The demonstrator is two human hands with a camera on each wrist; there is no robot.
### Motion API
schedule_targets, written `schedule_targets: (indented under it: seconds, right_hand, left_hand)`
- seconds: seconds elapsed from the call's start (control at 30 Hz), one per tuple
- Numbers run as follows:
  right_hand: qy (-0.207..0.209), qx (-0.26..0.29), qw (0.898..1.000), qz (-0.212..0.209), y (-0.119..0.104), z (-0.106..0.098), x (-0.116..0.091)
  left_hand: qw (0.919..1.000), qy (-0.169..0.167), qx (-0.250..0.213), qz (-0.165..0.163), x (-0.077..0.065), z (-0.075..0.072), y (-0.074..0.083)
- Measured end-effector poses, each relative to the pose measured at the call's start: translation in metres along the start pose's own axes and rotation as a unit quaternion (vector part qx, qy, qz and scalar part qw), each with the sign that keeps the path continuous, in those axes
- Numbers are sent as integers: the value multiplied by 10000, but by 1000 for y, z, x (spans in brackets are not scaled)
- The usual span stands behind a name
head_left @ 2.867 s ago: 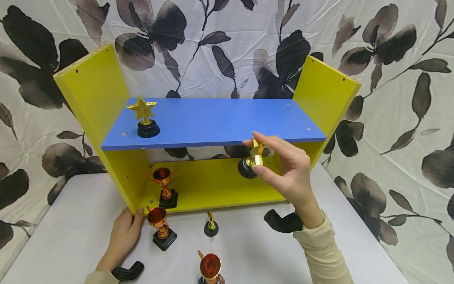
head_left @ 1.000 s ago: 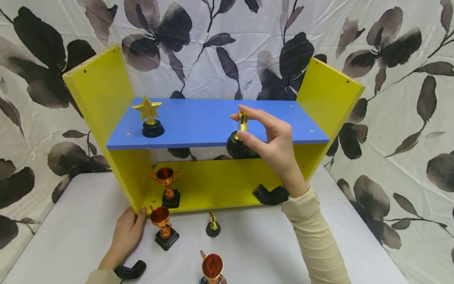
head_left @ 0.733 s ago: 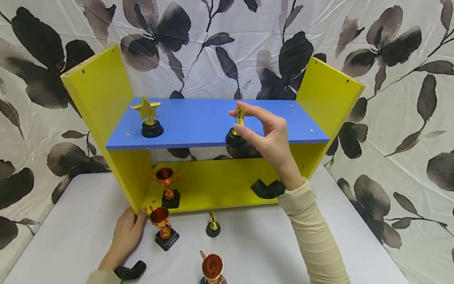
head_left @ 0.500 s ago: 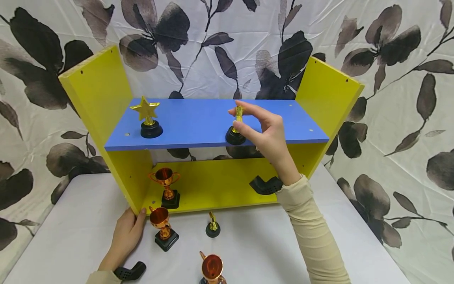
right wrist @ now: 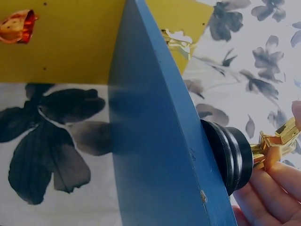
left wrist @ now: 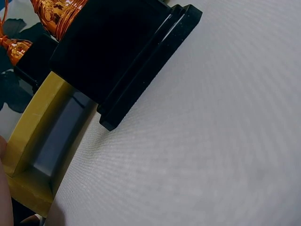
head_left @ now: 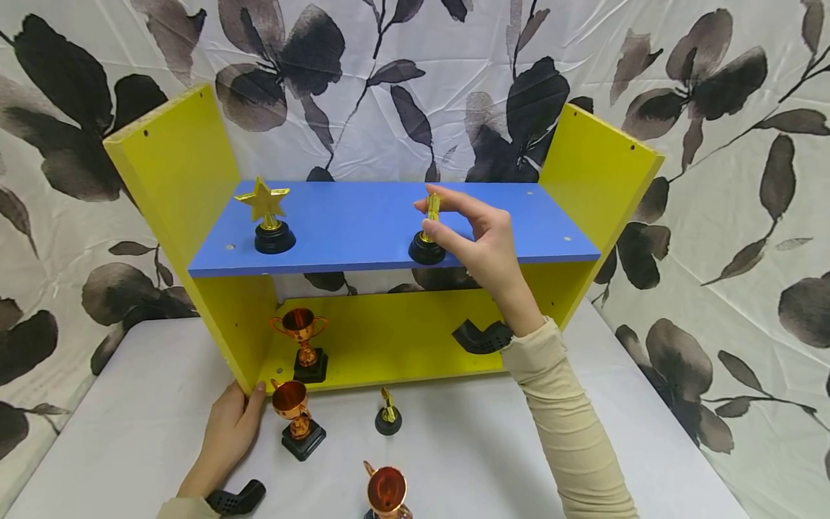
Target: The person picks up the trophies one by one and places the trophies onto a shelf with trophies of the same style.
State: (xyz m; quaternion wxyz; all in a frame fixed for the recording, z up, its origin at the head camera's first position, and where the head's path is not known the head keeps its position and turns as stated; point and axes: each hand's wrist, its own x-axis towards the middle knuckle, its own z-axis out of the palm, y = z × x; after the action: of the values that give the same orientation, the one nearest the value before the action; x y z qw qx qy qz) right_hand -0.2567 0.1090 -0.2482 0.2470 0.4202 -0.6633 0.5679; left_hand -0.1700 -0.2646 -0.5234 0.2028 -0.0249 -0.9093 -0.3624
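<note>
My right hand (head_left: 483, 234) pinches a gold star trophy (head_left: 433, 209) at its star, between thumb and fingers. Its round black base (right wrist: 230, 157) stands upright against the blue board (head_left: 350, 223), near the front edge. Another star trophy (head_left: 264, 205) is at the left end of that board. My left hand (head_left: 227, 425) grips the lower front corner of the yellow side panel (head_left: 223, 317). Beside it, a copper-coloured cup trophy (head_left: 295, 414) stands on the table; its black base (left wrist: 117, 56) fills much of the left wrist view.
A two-handled cup trophy (head_left: 305, 335) stands on the yellow bottom board (head_left: 402, 335), at the left. On the white table (head_left: 467, 447) are a small gold trophy (head_left: 388, 414) and another cup (head_left: 387, 490) cut off by the frame. Floral cloth (head_left: 382, 122) hangs behind.
My right hand has risen leftward from in front of the lower opening, bringing the star trophy onto the blue board. It has tipped from tilted to upright. My left hand has stayed at the corner.
</note>
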Motion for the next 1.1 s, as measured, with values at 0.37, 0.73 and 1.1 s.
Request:
schedule_targets:
  seconds: [0.37, 0.73, 1.1]
  right_hand:
    - [-38, 84, 9985, 539, 0, -1, -1]
    - [-441, 459, 9895, 1297, -3, -4, 1]
    - [-611, 450, 9877, 1367, -1, -5, 2]
  left_hand:
    - [10000, -54, -38, -18, -1, 0, 0]
    - [9999, -104, -16, -51, -1, -1, 1]
    - [10000, -82, 7, -13, -1, -1, 0]
